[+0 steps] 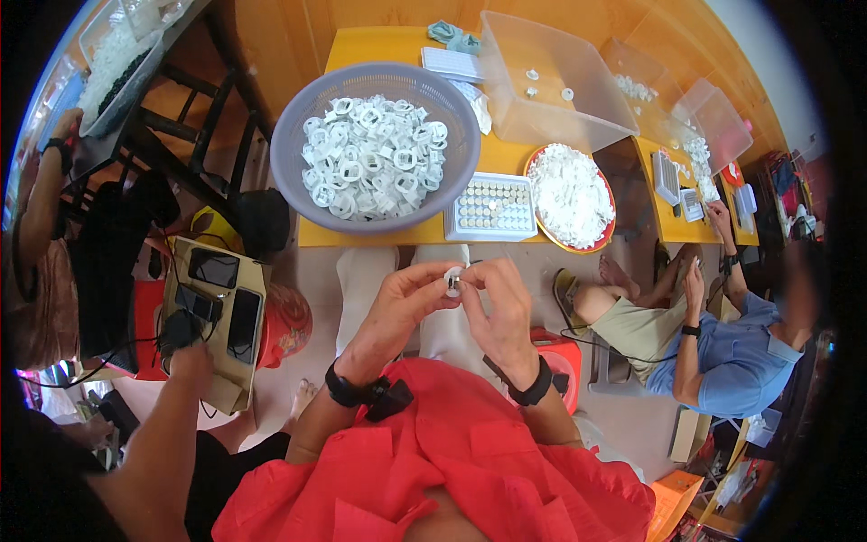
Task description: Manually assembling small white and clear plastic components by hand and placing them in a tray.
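Over my lap, just short of the yellow table, my two hands meet at a small round white plastic part [453, 281] with a darker spot in its middle. The fingertips of my left hand [411, 303] pinch it from the left. My right hand [497, 312] has its thumb and fingers closed on its right side. Beyond them stands a grey-purple basket [284, 154] heaped with white ring-shaped plastic parts [375, 158]. To its right, a white rack [490, 233] holds rows of small round metallic pieces. Beside that, a red-rimmed plate [603, 237] carries a pile of small white parts [569, 194].
A clear plastic bin [560, 99] with a few white pieces stands at the table's back right. On the right a person in a blue shirt [745, 348] works at another table. At left, another person's arm [158, 443] reaches to a cardboard box [217, 321] with phones and cables.
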Available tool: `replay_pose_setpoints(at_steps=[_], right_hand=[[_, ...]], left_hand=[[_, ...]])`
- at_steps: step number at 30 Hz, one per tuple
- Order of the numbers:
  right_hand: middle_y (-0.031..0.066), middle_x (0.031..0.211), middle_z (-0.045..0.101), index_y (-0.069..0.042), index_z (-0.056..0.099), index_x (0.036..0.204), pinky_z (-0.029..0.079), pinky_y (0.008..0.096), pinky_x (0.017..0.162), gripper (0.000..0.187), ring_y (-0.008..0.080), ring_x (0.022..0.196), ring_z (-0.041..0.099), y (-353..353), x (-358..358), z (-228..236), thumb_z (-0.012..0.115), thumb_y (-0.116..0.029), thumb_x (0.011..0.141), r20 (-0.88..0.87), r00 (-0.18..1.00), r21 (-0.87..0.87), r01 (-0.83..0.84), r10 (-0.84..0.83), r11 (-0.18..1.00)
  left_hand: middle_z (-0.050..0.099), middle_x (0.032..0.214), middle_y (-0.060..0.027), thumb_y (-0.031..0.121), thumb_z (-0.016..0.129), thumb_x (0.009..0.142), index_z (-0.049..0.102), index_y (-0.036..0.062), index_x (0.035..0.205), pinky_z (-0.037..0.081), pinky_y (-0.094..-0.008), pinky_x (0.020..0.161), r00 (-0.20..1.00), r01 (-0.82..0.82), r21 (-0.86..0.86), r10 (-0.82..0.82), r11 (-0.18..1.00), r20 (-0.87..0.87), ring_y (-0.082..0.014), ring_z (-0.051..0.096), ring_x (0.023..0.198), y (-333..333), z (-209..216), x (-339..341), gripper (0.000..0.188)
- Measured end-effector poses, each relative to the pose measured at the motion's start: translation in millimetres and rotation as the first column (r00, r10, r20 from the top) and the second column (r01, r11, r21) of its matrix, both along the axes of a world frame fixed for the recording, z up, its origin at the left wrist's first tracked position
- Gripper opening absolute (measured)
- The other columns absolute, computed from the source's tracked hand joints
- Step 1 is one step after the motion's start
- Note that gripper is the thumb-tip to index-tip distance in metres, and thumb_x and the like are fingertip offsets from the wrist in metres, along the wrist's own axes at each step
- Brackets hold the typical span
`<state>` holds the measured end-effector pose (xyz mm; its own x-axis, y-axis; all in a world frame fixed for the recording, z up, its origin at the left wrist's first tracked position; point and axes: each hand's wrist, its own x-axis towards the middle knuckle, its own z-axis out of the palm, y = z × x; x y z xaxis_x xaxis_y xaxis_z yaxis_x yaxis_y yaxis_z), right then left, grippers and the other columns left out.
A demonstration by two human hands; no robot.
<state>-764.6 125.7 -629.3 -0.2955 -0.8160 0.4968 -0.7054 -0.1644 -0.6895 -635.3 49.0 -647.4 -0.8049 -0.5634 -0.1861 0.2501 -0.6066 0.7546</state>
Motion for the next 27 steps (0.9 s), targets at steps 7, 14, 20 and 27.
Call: replay_pose_setpoints(at_steps=[7, 14, 20, 27], right_hand=[[0.0121, 0.078, 0.052, 0.000, 0.052, 0.083, 0.041, 0.0341, 0.059, 0.018, 0.0272, 0.070, 0.051, 0.2, 1.7, -2.7, 0.060, 0.007, 0.069, -0.074, 0.997, -0.014, 0.021, -0.022, 1.000], [0.0131, 0.079, 0.051, -0.001, 0.053, 0.085, 0.041, 0.0368, 0.061, 0.019, 0.0298, 0.071, 0.050, 2.1, 0.1, -2.5, 0.061, 0.005, 0.069, -0.123, 0.992, -0.042, 0.010, -0.015, 0.999], [0.0125, 0.078, 0.049, -0.001, 0.051, 0.086, 0.041, 0.0372, 0.061, 0.017, 0.0298, 0.071, 0.048, 5.2, -3.5, 0.8, 0.058, 0.006, 0.072, -0.154, 0.987, -0.004, -0.047, 0.046, 0.999], [0.0121, 0.078, 0.051, -0.002, 0.051, 0.085, 0.040, 0.0356, 0.060, 0.020, 0.0294, 0.071, 0.050, 7.9, -7.6, 5.7, 0.058, 0.009, 0.070, -0.066, 0.996, 0.068, -0.058, 0.063, 0.996]], left_hand=[[0.057, 0.107, -0.0069, 0.012, 0.050, 0.089, 0.051, 0.0003, 0.116, 0.047, -0.0297, 0.086, 0.998, -0.005, 0.090, 0.011, 0.996, -0.062, -0.0143, 0.057, 0.096, 1.8, -1.9, -1.6, 0.030], [0.058, 0.106, -0.0063, 0.011, 0.050, 0.089, 0.052, 0.0002, 0.115, 0.047, -0.0292, 0.085, 0.997, 0.000, 0.079, 0.005, 0.997, -0.071, -0.0136, 0.057, 0.096, 3.3, -3.4, -3.4, 0.029], [0.059, 0.105, -0.0054, 0.009, 0.050, 0.089, 0.054, 0.0015, 0.114, 0.047, -0.0276, 0.083, 1.000, -0.013, -0.066, 0.014, 0.998, 0.018, -0.0117, 0.056, 0.094, 5.0, -7.8, -4.0, 0.027], [0.058, 0.106, -0.0056, 0.009, 0.049, 0.089, 0.054, 0.0017, 0.113, 0.047, -0.0277, 0.083, 1.000, 0.015, -0.037, -0.015, 0.999, 0.013, -0.0117, 0.056, 0.094, 6.7, -9.8, -5.3, 0.026]])
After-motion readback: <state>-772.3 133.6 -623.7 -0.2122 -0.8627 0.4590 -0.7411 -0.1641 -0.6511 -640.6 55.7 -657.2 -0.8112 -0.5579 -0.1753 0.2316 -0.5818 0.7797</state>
